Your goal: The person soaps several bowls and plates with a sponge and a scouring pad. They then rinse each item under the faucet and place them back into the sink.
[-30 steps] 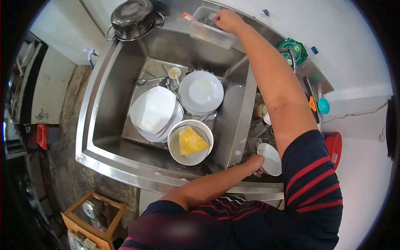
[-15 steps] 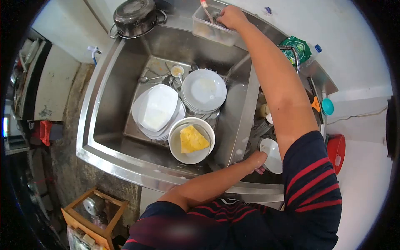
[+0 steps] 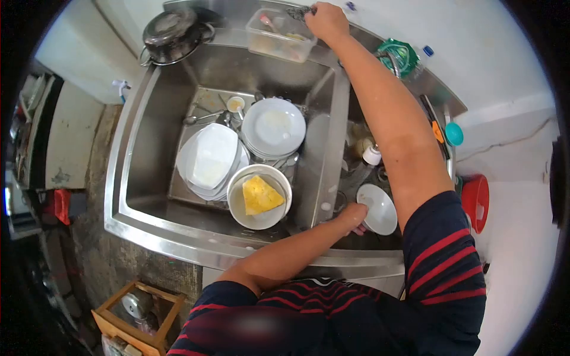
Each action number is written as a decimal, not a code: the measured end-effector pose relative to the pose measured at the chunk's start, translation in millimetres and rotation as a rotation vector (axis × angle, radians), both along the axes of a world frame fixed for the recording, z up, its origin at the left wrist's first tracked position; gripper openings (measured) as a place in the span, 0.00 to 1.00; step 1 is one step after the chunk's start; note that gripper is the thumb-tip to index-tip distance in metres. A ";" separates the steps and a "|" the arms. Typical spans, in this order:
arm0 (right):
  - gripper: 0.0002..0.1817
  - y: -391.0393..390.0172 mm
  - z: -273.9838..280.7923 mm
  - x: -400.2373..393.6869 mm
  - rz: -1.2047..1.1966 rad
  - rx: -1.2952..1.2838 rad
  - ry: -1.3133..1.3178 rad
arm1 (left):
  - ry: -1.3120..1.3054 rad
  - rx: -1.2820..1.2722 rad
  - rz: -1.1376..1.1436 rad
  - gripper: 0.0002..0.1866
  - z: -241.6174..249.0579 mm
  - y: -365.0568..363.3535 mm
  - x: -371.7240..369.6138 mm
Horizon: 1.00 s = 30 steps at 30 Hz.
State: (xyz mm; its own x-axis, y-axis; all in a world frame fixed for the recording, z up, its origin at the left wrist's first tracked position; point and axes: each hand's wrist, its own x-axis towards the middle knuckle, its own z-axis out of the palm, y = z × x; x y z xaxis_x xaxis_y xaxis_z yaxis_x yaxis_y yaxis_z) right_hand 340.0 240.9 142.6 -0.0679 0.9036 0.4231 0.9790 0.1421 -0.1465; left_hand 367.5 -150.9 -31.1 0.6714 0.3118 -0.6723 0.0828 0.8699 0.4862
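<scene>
We count two bare hands in use. In the upper middle of the frame, the right hand (image 3: 328, 22) is closed on one dark wiry scrubber (image 3: 301, 13), beside the upper right corner of one clear plastic container (image 3: 279, 50). To the right of and below centre, the left hand (image 3: 354, 216) grips the edge of one white bowl (image 3: 380, 212), which is tilted over the right basin (image 3: 380, 242).

Within the left basin (image 3: 155, 139), left of centre, we record one stack of round plates (image 3: 274, 124); one stack of squarish dishes (image 3: 214, 155); one deep bowl (image 3: 259, 224) bearing one yellow sponge (image 3: 260, 196); one small cup (image 3: 236, 104); and several spoons (image 3: 191, 120), which overlap too much for a firm count. We cannot count either stack exactly.

At the upper left stands one metal pot (image 3: 170, 37). Towards the upper right we list one bottle with a blue cap (image 3: 428, 51), one teal cup (image 3: 454, 134) and one red basin (image 3: 476, 202).

As to labels, one green packet (image 3: 399, 58), at the upper right, carries pale markings too small for us to read.
</scene>
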 end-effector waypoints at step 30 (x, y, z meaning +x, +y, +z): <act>0.13 -453.7 -89.8 153.8 -0.476 -0.443 0.373 | -0.051 0.138 0.001 0.36 32.2 3.5 -8.8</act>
State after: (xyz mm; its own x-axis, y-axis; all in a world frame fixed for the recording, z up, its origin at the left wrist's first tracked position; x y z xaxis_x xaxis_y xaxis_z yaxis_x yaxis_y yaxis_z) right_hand 493.7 -212.8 52.8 0.4495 0.8906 -0.0691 0.7943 -0.4339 -0.4253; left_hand 358.8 -147.4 1.1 0.7034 0.3998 -0.5877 0.0538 0.7945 0.6049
